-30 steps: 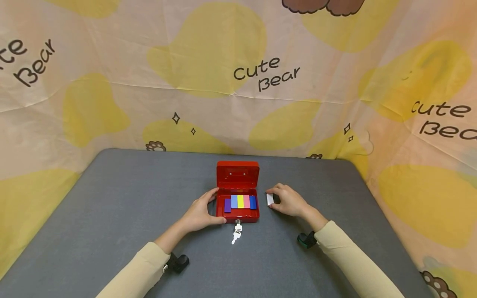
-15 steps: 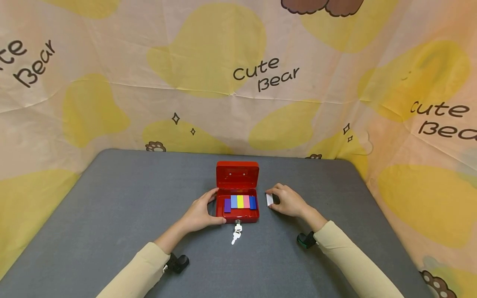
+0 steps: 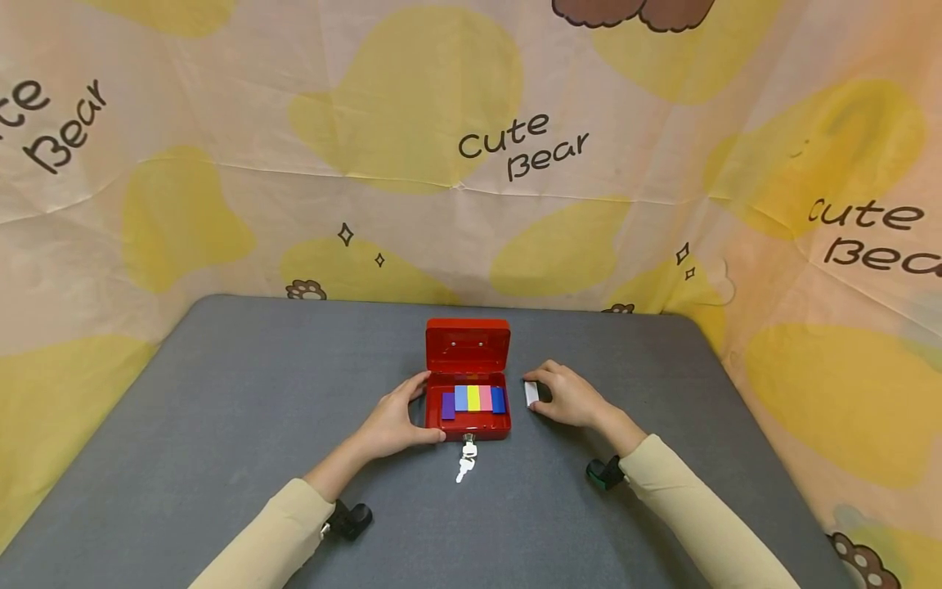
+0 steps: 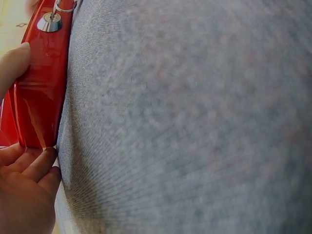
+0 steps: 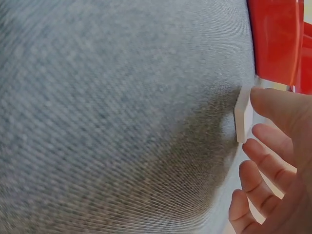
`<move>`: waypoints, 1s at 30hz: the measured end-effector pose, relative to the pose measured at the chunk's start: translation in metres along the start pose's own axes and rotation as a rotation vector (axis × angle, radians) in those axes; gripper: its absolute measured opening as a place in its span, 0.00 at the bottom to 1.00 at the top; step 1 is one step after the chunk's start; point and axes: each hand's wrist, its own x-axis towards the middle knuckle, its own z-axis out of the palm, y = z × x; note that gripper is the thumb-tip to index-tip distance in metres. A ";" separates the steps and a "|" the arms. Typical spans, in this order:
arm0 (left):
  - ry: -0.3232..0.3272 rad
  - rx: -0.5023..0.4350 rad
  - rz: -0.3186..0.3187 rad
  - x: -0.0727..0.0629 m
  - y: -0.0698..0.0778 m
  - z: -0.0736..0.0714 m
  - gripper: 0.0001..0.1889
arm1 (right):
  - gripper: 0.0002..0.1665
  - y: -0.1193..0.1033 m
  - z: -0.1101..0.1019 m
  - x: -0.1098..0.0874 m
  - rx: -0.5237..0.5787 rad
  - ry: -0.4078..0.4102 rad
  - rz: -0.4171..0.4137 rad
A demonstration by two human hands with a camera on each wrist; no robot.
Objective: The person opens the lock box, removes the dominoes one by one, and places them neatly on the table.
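A red metal cash box (image 3: 478,427) stands on the grey table with its lid (image 3: 468,347) raised. Inside lie several small coloured blocks: purple (image 3: 448,406), light blue (image 3: 461,398), yellow (image 3: 474,398), pink (image 3: 486,398) and dark blue (image 3: 498,400). My left hand (image 3: 393,421) holds the box's left side, thumb at the front corner, fingers along the side wall. Right of the box, my right hand (image 3: 570,397) pinches a small white block (image 3: 531,394) between thumb and fingers. In the right wrist view the white block (image 5: 243,114) is low over the cloth.
Keys (image 3: 466,460) hang from the lock (image 4: 49,22) at the box's front and lie toward me. Grey cloth covers the table (image 3: 294,368). A printed curtain (image 3: 412,98) closes off the back and sides.
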 end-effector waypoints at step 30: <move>-0.019 -0.014 -0.010 -0.002 0.004 -0.002 0.50 | 0.17 -0.022 -0.011 0.015 0.188 0.096 0.034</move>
